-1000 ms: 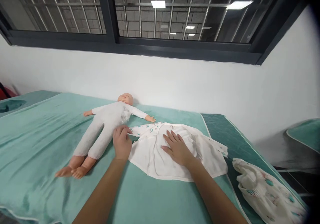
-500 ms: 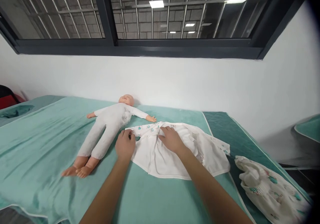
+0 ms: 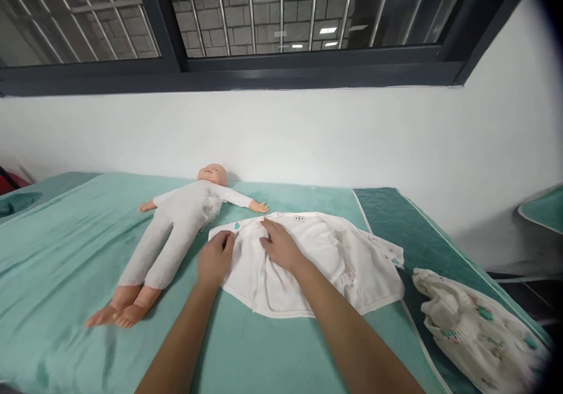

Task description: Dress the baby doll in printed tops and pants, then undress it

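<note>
A white baby shirt (image 3: 303,288) lies spread on the green bed, its small printed pattern showing at the sleeves and a label at the neckline. My left hand (image 3: 215,257) is closed in a pinch on the shirt's left edge, close to the sleeve. On the upper left part of the shirt rests my right hand (image 3: 282,246), thumb and fingers apart, fingertips touching the fabric. A baby doll (image 3: 187,224) in a white body suit lies on its back to the left, one hand near the shirt's collar.
A bundled white printed cloth (image 3: 479,329) lies at the right on a darker green cover (image 3: 387,218). Behind the bed stands a white wall (image 3: 308,136) below a dark-framed window (image 3: 281,77) with metal bars. Something red (image 3: 15,181) shows at the far left.
The shirt's left part has been folded over, so less of the printed sleeve shows. My right hand has moved left along the upper edge. The camera view has shifted slightly.
</note>
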A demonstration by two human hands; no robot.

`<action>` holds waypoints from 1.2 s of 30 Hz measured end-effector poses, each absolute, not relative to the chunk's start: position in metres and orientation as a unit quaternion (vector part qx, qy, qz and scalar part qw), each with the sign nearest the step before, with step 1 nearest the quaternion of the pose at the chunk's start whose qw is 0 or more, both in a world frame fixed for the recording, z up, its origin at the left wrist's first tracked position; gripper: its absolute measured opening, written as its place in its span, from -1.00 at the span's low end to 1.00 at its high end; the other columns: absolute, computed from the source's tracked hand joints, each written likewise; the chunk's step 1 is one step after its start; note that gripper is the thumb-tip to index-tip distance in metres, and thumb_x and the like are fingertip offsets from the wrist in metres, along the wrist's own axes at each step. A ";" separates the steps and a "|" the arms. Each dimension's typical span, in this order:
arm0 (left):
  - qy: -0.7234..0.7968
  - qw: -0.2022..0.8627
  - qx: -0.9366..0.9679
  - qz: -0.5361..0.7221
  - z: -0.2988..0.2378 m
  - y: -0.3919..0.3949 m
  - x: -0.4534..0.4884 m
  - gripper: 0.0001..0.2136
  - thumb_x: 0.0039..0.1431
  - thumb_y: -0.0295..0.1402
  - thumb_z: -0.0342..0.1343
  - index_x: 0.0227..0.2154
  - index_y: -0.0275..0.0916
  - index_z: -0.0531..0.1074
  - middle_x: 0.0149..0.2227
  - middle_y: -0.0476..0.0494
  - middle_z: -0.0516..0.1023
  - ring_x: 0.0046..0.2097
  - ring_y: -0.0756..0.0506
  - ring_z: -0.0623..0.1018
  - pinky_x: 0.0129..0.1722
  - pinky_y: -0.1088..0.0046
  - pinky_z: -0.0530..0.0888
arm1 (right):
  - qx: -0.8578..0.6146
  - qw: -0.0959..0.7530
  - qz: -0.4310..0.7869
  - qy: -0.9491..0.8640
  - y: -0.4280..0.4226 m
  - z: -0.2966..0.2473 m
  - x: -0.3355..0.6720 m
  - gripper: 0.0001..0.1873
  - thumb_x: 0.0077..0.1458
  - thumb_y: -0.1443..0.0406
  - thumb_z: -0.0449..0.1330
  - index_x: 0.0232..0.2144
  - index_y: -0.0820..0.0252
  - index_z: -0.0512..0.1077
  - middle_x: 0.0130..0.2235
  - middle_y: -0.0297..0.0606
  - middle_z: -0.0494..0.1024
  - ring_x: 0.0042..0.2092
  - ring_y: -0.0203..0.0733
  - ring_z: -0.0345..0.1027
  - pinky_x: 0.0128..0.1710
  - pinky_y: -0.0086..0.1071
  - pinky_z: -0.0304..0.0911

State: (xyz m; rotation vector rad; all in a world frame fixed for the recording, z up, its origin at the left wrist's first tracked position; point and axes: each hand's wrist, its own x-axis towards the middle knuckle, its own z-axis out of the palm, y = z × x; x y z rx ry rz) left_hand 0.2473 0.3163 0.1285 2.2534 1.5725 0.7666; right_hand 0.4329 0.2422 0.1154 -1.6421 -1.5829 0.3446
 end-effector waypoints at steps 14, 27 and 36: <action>0.565 0.117 0.783 0.233 0.129 0.322 0.249 -0.64 0.25 -0.09 -0.15 -0.21 -0.09 0.51 -0.22 -0.12 0.62 -0.19 -0.18 0.53 -0.38 0.45 0.22 | -0.803 0.318 -0.107 -0.493 0.104 0.117 0.551 -0.50 0.27 0.19 -0.04 0.17 0.34 0.27 0.25 0.00 0.26 0.29 -0.04 0.06 0.29 -0.15 -0.01; 0.583 0.139 0.764 0.241 0.132 0.321 0.249 -0.66 0.24 -0.13 -0.14 -0.24 -0.13 0.51 -0.24 -0.17 0.61 -0.20 -0.20 0.54 -0.38 0.43 0.23 | -0.858 0.184 -0.089 -0.472 0.089 0.096 0.537 -0.50 0.32 0.15 -0.11 0.19 0.26 0.25 0.28 -0.08 0.24 0.32 -0.03 0.02 0.28 -0.07 -0.09; 0.479 0.230 0.818 0.221 0.160 0.319 0.230 -0.74 0.20 -0.24 -0.07 -0.33 -0.16 0.52 -0.30 -0.06 0.61 -0.23 -0.11 0.55 -0.26 0.45 0.39 | -0.764 0.308 -0.078 -0.561 0.148 0.136 0.465 -0.56 0.32 0.15 -0.09 0.16 0.15 0.27 0.25 -0.16 0.30 0.28 -0.06 0.09 0.32 0.01 -0.20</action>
